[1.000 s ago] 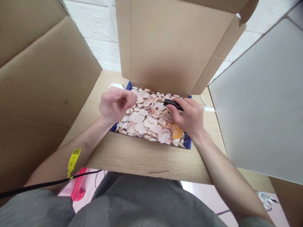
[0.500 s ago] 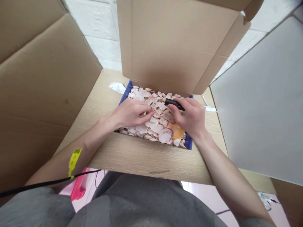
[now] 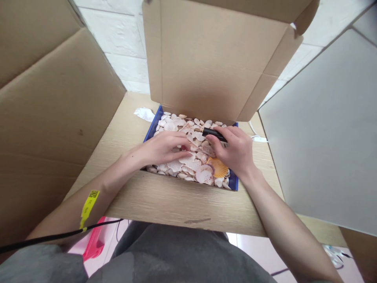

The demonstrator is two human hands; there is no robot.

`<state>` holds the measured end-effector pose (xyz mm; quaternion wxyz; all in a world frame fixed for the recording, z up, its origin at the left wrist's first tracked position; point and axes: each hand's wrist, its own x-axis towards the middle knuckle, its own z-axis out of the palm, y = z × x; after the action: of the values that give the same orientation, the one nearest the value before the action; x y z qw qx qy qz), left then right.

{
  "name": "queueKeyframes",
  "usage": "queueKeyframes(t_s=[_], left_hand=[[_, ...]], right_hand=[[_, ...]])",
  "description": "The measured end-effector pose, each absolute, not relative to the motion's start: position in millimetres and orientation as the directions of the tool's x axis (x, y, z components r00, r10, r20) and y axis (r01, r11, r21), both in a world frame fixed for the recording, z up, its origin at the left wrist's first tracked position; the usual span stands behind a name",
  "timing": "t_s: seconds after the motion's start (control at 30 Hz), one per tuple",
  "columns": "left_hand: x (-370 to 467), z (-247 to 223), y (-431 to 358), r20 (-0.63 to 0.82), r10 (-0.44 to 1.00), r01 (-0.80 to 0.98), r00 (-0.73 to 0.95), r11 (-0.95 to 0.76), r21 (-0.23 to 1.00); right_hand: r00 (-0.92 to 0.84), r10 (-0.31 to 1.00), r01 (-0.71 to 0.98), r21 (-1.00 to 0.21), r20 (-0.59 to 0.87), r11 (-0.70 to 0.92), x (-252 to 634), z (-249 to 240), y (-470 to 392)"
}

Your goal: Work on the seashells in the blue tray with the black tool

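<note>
My right hand (image 3: 237, 151) is closed around a black cylindrical tool (image 3: 214, 134) with a narrow brass-coloured tip, which points left over the shells. I cannot make out what kind of tool it is. My left hand (image 3: 172, 147) hovers over the left half of the shells, thumb and fingers apart, with nothing visible between them. Pale seashells (image 3: 188, 165) fill a cardboard box with blue inner sides (image 3: 153, 126). A large orange scallop shell (image 3: 218, 168) lies near the box's front right, beside my right wrist. The left fingertips partly cover the shells beneath.
The box's cardboard lid (image 3: 206, 59) stands raised at the back. A crumpled white tissue (image 3: 144, 114) lies left of the box on the wooden table (image 3: 176, 204). Cardboard (image 3: 53, 118) walls the left side, a grey-white panel (image 3: 324, 137) the right. A white cable connector (image 3: 259, 139) lies at right.
My left hand's thumb and fingers have spread apart a little over the shells. The right hand keeps hold of the black tool in nearly the same place. The view has shifted slightly.
</note>
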<state>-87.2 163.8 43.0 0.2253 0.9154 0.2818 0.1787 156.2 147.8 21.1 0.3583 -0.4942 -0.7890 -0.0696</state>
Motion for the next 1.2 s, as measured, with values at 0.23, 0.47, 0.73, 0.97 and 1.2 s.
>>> queueKeyframes(t_s=[0.23,0.47,0.73,0.97,1.2], left_hand=[[-90,50,166,0.241,0.808,0.427,0.538,-0.508,0.748],[-88,47,169,0.113,0.902,0.328,0.416,-0.265,0.907],[-89,49,173,0.069,0.95,0.343,0.304,-0.177,0.923],[-91,50,175,0.032,0.949,0.314,0.314,-0.135,0.94],[-95,51,176,-0.058,0.952,0.321,0.302,-0.045,0.946]], right_hand=[[-0.259,0.708,0.834,-0.218,0.657,0.507,155,23,148],[-0.276,0.68,0.811,-0.215,0.679,0.544,154,25,147],[-0.241,0.672,0.799,-0.25,0.7,0.547,155,26,147],[-0.326,0.664,0.777,-0.209,0.673,0.593,155,24,147],[-0.329,0.692,0.775,-0.234,0.642,0.587,155,23,146]])
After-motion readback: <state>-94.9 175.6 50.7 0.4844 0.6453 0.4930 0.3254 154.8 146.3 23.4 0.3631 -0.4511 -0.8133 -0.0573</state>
